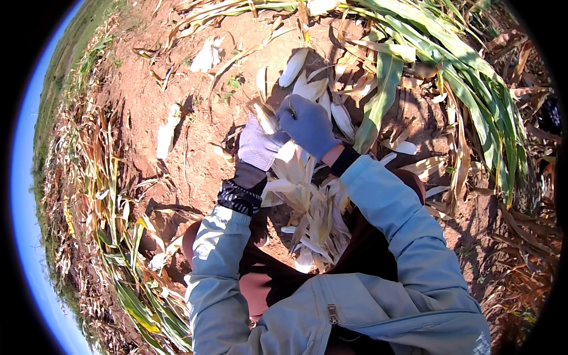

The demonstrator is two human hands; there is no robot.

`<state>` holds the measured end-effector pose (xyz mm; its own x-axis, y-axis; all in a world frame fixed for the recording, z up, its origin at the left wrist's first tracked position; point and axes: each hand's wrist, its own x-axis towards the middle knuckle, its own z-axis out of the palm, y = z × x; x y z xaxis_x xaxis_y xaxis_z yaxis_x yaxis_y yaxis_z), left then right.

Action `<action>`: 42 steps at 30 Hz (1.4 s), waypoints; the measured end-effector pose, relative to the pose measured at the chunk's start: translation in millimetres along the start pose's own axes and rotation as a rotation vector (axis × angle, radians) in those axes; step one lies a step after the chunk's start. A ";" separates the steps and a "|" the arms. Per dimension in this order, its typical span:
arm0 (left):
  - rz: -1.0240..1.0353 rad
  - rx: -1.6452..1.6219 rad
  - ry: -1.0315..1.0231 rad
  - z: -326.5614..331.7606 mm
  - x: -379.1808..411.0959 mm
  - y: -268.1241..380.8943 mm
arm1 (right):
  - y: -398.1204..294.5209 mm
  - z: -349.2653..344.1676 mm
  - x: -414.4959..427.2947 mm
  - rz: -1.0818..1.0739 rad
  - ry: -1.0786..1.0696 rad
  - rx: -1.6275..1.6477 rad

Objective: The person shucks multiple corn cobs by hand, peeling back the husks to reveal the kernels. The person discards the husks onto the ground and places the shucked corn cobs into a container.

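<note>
Both my hands, in grey-purple gloves, meet on one ear of corn in its pale husk (pixel 265 119) in front of me. My left hand (pixel 258 141) is closed around its lower part. Over its right side, my right hand (pixel 306 122) has its fingers curled against the husk; what lies inside that fist is hidden. Just beyond the hands, several husked-over ears, among them a corn ear (pixel 293 67), lie on the soil. A heap of loose dry husks (pixel 317 213) lies between my knees.
Green corn stalks and leaves (pixel 470 84) curve along the upper right. Dry stalks (pixel 104 164) line the left side. A pale ear (pixel 168 132) and a whitish husk piece (pixel 207 54) rest on the reddish soil.
</note>
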<state>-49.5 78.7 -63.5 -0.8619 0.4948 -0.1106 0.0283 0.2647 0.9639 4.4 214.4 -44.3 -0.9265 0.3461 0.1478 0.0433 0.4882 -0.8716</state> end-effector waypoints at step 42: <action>-0.102 -0.642 0.537 -40.6 19.0 21.0 | 3.3 -15.9 -18.9 -0.082 -0.468 0.336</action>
<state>-85.8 60.1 -35.6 -0.9728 -0.0099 -0.2313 -0.2164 -0.3157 0.9238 28.0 222.2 -42.6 -0.9918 -0.1101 0.0653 -0.0856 0.1906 -0.9779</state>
